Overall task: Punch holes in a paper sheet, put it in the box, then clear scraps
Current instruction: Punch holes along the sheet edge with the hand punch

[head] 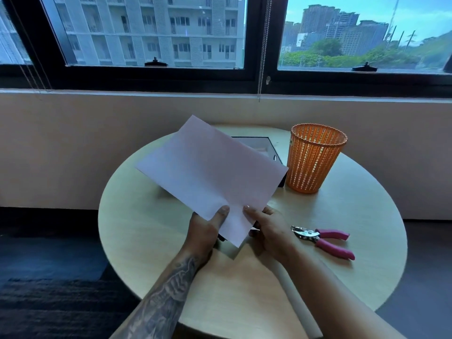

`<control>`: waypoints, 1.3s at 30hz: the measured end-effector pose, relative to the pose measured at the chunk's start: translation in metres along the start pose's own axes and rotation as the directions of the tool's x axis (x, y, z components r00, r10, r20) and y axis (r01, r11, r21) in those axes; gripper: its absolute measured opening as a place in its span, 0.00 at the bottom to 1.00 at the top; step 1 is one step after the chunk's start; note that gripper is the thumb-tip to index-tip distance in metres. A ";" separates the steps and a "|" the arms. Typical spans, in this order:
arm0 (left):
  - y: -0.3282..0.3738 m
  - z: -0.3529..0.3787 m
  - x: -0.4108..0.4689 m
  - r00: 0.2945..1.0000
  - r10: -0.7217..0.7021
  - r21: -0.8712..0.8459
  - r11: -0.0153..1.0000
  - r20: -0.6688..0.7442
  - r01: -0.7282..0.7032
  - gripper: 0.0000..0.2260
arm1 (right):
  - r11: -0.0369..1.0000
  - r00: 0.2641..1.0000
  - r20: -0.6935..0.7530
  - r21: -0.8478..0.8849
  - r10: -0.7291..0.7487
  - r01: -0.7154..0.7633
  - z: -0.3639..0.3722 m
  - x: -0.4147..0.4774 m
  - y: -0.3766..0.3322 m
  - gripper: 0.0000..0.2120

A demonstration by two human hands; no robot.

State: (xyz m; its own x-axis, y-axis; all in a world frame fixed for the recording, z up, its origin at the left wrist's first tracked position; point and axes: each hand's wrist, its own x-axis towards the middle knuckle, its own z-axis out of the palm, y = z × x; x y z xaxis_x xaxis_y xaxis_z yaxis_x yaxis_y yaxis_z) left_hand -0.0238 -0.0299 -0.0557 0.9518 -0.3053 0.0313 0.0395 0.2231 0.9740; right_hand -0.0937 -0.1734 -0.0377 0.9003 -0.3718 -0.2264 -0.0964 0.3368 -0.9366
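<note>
While both thumbs press down on its near edge, the white paper sheet (210, 172) is pinched between the left hand (204, 232) and the right hand (271, 231), fingers curled beneath it, thumbs close together. The sheet slants up and away over the open dark box (265, 149) on the round table (137, 223). Just right of the box stands an orange mesh wastebasket (314, 157); the pink-handled hole punch (322, 239) lies near the right hand.

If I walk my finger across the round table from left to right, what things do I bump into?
White paper sheet held up by both hands → orange plastic mesh wastebasket → pink-handled metal hole punch pliers. The dark box sits behind the sheet, so its place is unclear.
</note>
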 end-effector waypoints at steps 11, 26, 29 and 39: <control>0.001 0.000 0.003 0.999 0.010 -0.025 1.000 -0.047 -0.011 0.02 | 0.109 0.984 -0.015 -0.994 -0.176 0.004 -0.099 -0.027 -0.052 0.22; -0.005 -0.006 0.006 0.997 -0.038 -0.070 0.997 -0.066 0.033 0.07 | 0.012 0.964 0.079 -0.996 -0.252 0.085 -0.086 -0.033 -0.026 0.29; -0.006 -0.006 0.008 0.995 -0.057 -0.056 0.997 -0.076 0.053 0.06 | -0.010 0.979 -0.005 -1.000 -0.206 -0.007 -0.099 -0.038 -0.033 0.24; -0.005 -0.005 0.012 0.993 -0.093 -0.062 0.994 -0.074 0.089 0.06 | 0.569 0.987 0.077 -0.810 -0.139 0.143 -0.080 -0.046 -0.035 0.11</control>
State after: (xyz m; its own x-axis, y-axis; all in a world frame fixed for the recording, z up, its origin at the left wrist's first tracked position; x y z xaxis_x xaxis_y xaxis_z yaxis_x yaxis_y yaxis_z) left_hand -0.0106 -0.0298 -0.0618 0.9637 -0.2557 -0.0763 0.1427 0.2521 0.9571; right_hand -0.1659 -0.2370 -0.0153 0.9350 -0.3472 -0.0726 -0.2695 -0.5623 -0.7817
